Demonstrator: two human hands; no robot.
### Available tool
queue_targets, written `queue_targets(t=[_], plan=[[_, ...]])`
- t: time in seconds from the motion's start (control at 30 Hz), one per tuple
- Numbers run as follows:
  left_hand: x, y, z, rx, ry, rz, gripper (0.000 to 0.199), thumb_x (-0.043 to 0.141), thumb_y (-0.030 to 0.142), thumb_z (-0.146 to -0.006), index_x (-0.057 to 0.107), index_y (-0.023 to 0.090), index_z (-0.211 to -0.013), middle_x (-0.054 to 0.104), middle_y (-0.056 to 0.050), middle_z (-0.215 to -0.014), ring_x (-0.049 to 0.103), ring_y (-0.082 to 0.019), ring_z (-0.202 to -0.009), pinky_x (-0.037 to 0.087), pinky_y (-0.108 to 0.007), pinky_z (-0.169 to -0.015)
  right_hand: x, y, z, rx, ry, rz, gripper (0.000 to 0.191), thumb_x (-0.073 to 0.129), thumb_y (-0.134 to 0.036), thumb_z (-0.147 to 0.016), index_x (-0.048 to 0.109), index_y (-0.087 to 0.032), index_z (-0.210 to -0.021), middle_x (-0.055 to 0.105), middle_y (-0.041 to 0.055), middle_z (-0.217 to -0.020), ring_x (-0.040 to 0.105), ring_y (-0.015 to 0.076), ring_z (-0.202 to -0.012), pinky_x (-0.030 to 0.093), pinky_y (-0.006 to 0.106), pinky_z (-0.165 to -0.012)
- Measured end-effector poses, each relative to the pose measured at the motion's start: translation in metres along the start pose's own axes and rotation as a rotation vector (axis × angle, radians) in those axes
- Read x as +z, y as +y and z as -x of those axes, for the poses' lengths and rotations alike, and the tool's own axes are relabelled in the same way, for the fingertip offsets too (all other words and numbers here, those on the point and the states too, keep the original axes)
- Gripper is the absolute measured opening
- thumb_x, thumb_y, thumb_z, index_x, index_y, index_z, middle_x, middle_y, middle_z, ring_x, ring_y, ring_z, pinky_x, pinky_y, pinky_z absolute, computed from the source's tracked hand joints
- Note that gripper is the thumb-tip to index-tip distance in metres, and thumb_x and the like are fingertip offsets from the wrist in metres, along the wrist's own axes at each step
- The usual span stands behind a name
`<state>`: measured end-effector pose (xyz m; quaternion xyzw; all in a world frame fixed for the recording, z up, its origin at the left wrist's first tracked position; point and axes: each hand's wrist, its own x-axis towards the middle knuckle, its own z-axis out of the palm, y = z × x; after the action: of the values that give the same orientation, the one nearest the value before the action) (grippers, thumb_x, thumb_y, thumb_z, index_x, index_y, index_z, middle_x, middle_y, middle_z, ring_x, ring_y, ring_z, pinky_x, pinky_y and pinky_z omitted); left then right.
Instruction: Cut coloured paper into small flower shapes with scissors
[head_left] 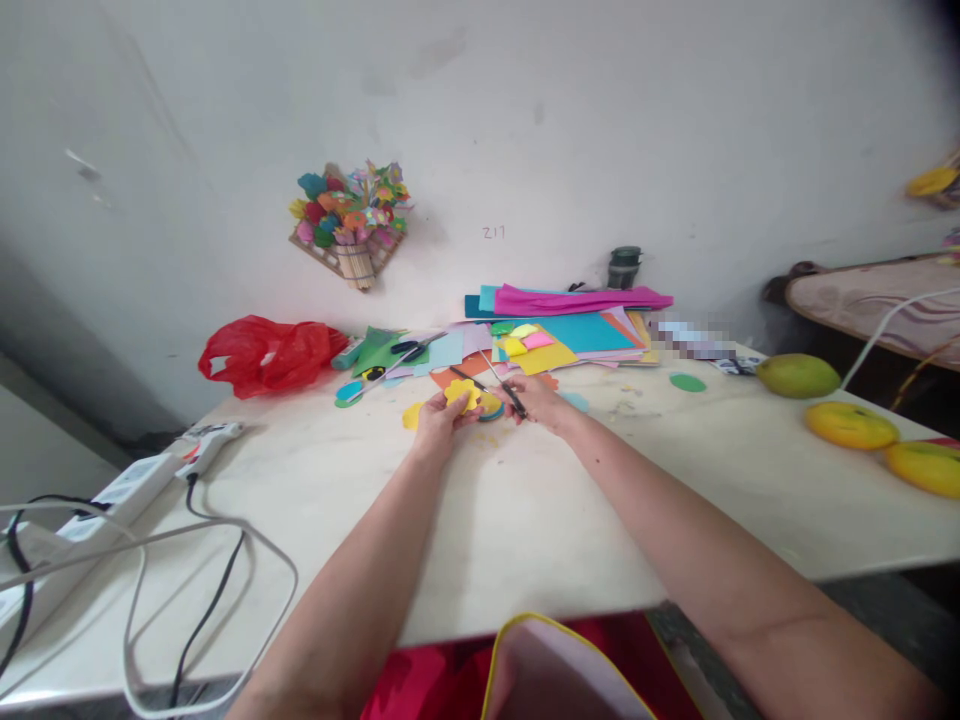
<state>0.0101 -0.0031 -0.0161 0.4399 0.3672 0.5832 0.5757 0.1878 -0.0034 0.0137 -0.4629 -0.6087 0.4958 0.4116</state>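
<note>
Yellow scalloped paper (461, 394) pinched in left hand (441, 421); right hand (543, 402) grips scissors (515, 401), blades parted. Edge trimming seems underway; next snip calls for steady paper.

Pinches a yellow paper flower (460, 394) in the left hand (439, 422), over the pale bench (540, 520). Grips scissors (515, 402) in the right hand (544, 403), just right of the flower, with blades parted. Shows overlapping coloured sheets (604, 335) beyond the flower; beyond and left of it, a second pair of scissors (409, 350), then a red plastic bag (274, 355). Includes a white power strip (129, 490) well left of and nearer than the flower; right of it, a green paper oval (688, 383), then a green fruit (799, 376).
</note>
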Motion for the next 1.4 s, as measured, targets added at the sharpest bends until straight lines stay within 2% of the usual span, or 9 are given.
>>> queue_targets(t=[0.17,0.33,0.5,0.7,1.1,1.4], plan=[[0.0015,0.0009,0.0014,-0.009,0.013,0.057,0.024,0.075,0.019,-0.063,0.064,0.01,-0.082,0.069,-0.007,-0.078,0.067,-0.016,-0.069,0.054,-0.025,-0.066,-0.0053,0.0021,0.0013,0.037,-0.16,0.047,0.031,0.064,-0.044,-0.075,0.054,-0.015,-0.076,0.06,0.0004,-0.053,0.052,0.0071,-0.036,0.023,0.014,-0.027],[-0.0003,0.0004,0.0006,-0.009,0.02,0.126,0.022,0.074,0.016,-0.064,0.065,0.01,-0.083,0.069,-0.007,-0.083,0.067,-0.016,-0.074,0.055,-0.025,-0.07,-0.006,0.0042,0.0028,0.034,-0.277,0.1,0.031,0.063,-0.045,-0.075,0.054,-0.015,-0.075,0.062,0.0009,-0.056,0.054,0.0075,-0.037,0.026,0.014,-0.027],[-0.0018,0.0002,-0.0005,-0.02,0.038,0.149,0.02,0.074,0.016,-0.065,0.064,0.01,-0.082,0.068,-0.008,-0.085,0.068,-0.019,-0.079,0.056,-0.028,-0.074,-0.0074,0.0081,0.0026,0.02,-0.369,0.083,0.03,0.064,-0.043,-0.075,0.053,-0.015,-0.078,0.063,0.0012,-0.06,0.056,0.0084,-0.041,0.031,0.015,-0.029],[-0.0018,-0.0001,-0.0004,-0.029,0.044,0.163,0.015,0.071,0.013,-0.066,0.065,0.01,-0.079,0.069,-0.008,-0.085,0.068,-0.02,-0.081,0.057,-0.029,-0.074,-0.0091,0.0083,0.0045,0.033,-0.377,0.088,0.031,0.062,-0.045,-0.076,0.053,-0.015,-0.079,0.061,-0.0002,-0.06,0.056,0.0074,-0.044,0.033,0.014,-0.033],[0.0012,0.0014,0.0005,-0.038,0.047,0.206,0.008,0.067,0.007,-0.067,0.065,0.008,-0.075,0.068,-0.008,-0.081,0.068,-0.018,-0.075,0.056,-0.022,-0.065,-0.0067,0.0073,0.0067,-0.009,-0.369,0.119,0.031,0.058,-0.047,-0.077,0.052,-0.017,-0.076,0.059,-0.0025,-0.057,0.052,0.0066,-0.042,0.031,0.015,-0.033],[0.0012,0.0007,0.0006,-0.03,0.028,0.244,0.01,0.067,0.006,-0.066,0.065,0.007,-0.076,0.069,-0.009,-0.081,0.068,-0.019,-0.076,0.056,-0.025,-0.071,-0.0037,0.0083,0.0052,-0.011,-0.349,0.149,0.03,0.058,-0.046,-0.077,0.05,-0.016,-0.074,0.056,-0.0036,-0.053,0.049,0.0057,-0.039,0.028,0.015,-0.032]])
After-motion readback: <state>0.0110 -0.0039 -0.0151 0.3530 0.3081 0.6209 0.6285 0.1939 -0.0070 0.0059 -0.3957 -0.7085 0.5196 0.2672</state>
